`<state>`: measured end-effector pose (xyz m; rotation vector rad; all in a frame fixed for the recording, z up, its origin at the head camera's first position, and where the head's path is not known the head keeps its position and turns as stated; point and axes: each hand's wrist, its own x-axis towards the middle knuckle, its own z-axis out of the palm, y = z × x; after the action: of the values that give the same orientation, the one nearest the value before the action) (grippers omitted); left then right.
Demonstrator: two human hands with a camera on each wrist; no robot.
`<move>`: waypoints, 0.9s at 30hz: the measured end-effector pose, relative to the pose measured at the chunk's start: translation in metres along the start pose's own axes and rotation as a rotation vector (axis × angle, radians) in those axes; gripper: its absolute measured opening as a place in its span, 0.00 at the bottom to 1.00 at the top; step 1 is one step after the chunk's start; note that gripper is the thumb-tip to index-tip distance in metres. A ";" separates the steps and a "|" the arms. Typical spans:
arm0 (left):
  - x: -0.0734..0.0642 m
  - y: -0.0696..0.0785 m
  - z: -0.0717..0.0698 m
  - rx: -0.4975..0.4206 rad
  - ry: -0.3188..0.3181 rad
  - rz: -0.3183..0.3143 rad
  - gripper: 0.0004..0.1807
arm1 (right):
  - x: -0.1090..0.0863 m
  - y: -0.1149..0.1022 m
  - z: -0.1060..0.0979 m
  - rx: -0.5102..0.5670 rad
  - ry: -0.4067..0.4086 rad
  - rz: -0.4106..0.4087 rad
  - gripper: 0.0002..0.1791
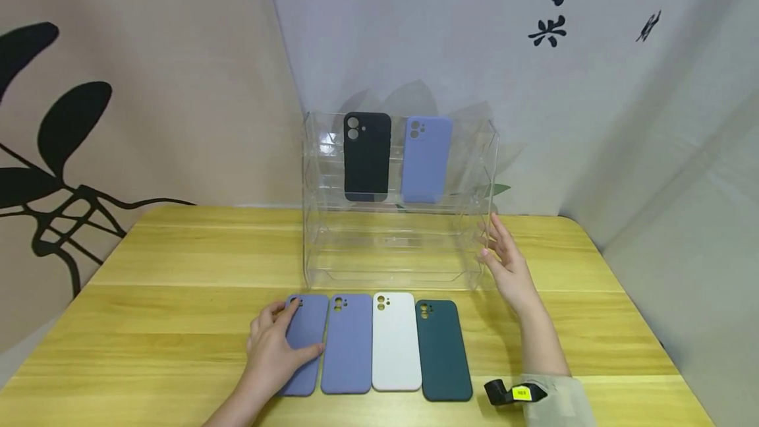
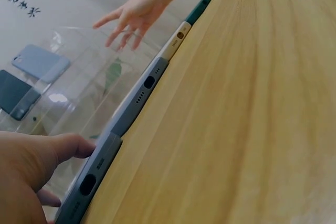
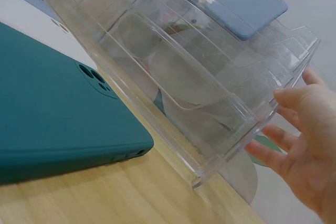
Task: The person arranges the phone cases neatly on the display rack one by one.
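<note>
the wooden table (image 1: 196, 256) has its near edge cut off; the clear rack (image 1: 391, 279) on it is hard to make out, a black case (image 1: 366, 160) and a lilac case (image 1: 425, 160) on its upper tier; the right hand (image 1: 514, 277), fingers spread, is at the rack's side, whether touching i cannot tell; the left hand (image 1: 269, 349), fingers part-curled, grips the leftmost purple case (image 1: 307, 335), hiding its left edge; beside it lie a second purple case (image 1: 348, 348), a white case (image 1: 395, 346) and a green case (image 1: 445, 353).
</note>
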<state>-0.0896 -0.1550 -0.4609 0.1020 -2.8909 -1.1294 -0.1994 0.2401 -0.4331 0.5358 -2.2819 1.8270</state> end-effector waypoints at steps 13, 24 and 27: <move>0.000 0.001 0.003 0.034 0.035 -0.017 0.53 | 0.001 0.003 0.001 -0.006 0.003 -0.032 0.40; 0.002 0.002 0.003 0.007 0.057 -0.021 0.53 | 0.000 0.005 0.000 -0.015 0.004 -0.021 0.39; 0.002 0.004 0.000 -0.008 0.063 -0.032 0.53 | 0.000 0.005 0.000 -0.012 0.003 -0.022 0.39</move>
<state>-0.0918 -0.1524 -0.4586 0.1813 -2.8395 -1.1221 -0.2011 0.2406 -0.4376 0.5531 -2.2748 1.8016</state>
